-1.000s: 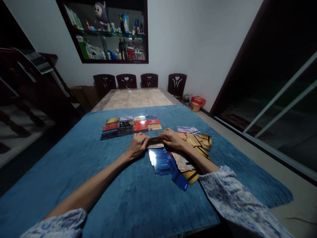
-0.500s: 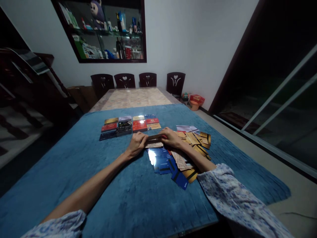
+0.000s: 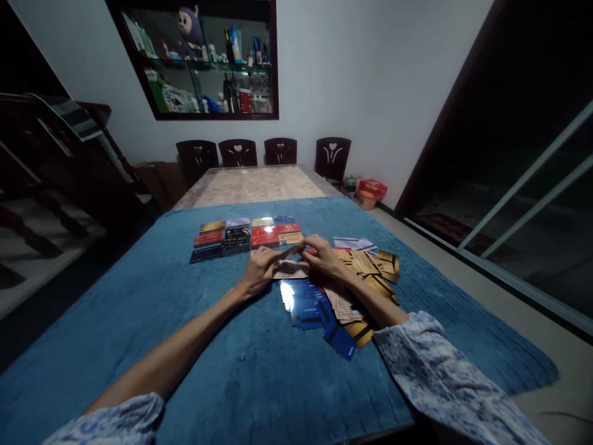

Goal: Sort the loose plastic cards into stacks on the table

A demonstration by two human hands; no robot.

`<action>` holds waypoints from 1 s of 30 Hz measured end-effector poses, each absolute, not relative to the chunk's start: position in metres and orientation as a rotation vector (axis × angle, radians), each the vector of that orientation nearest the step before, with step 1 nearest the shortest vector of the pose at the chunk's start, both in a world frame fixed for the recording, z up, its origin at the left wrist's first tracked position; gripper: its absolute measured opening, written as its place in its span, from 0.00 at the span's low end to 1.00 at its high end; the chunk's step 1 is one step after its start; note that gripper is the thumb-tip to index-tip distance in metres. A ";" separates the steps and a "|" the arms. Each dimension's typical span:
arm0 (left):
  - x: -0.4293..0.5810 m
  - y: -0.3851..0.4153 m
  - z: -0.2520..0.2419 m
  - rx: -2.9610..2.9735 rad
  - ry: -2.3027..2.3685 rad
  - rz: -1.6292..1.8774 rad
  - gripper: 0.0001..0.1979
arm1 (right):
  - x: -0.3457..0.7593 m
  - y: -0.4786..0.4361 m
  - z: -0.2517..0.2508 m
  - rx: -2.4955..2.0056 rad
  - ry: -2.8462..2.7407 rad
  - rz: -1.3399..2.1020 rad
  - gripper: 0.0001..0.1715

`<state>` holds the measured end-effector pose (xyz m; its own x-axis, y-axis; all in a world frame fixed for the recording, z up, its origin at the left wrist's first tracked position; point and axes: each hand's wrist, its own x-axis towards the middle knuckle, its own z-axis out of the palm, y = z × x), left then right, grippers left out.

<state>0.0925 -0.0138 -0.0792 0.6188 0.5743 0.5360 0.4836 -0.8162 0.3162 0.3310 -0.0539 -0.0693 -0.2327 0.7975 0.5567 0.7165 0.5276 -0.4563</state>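
My left hand (image 3: 260, 271) and my right hand (image 3: 323, 256) face each other over the blue cloth, both closed. A thin card (image 3: 291, 251) spans between their fingertips, slanting up toward the right. Just below it lie pale beige cards (image 3: 291, 269), close to the fingers; whether the hands touch them is unclear. Under and around my right forearm spreads a loose heap of cards: blue cards (image 3: 306, 303), gold cards (image 3: 365, 262) and more beige cards (image 3: 340, 303). Beyond my left hand, sorted stacks stand in rows, among them a black stack (image 3: 236, 242) and a red stack (image 3: 264, 236).
The blue cloth (image 3: 222, 364) covers the near part of the long table, with a bare patterned tabletop (image 3: 259, 184) beyond. Several dark chairs (image 3: 280, 151) line the far wall. Some pale cards (image 3: 354, 243) lie behind the heap.
The card between my hands has tilted, its right end rising, and a gap now shows between it and the beige cards below. The view has shifted slightly.
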 end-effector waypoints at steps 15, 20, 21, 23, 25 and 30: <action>0.093 -0.009 -0.087 2.666 0.927 1.043 0.12 | 0.327 -0.040 -0.067 -1.287 -2.069 -0.061 0.17; 0.092 -0.014 -0.084 2.605 0.985 1.143 0.13 | 0.321 -0.038 -0.058 -1.325 -2.112 -0.229 0.16; 0.092 -0.014 -0.083 2.588 1.000 1.176 0.13 | 0.319 -0.037 -0.057 -1.324 -2.118 -0.258 0.15; 0.092 -0.016 -0.081 2.550 1.030 1.241 0.13 | 0.313 -0.035 -0.055 -1.310 -2.141 -0.311 0.14; 0.092 -0.017 -0.081 2.513 1.053 1.295 0.12 | 0.309 -0.033 -0.054 -1.292 -2.164 -0.354 0.14; 0.092 -0.016 -0.080 2.472 1.067 1.339 0.09 | 0.301 -0.029 -0.050 -1.254 -2.279 -0.396 0.13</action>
<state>0.0916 -0.0163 -0.0803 0.3546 0.6405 0.6812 0.5211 -0.7403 0.4248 0.3011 -0.0292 -0.0502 -0.4470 0.6994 0.5577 0.8465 0.5322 0.0111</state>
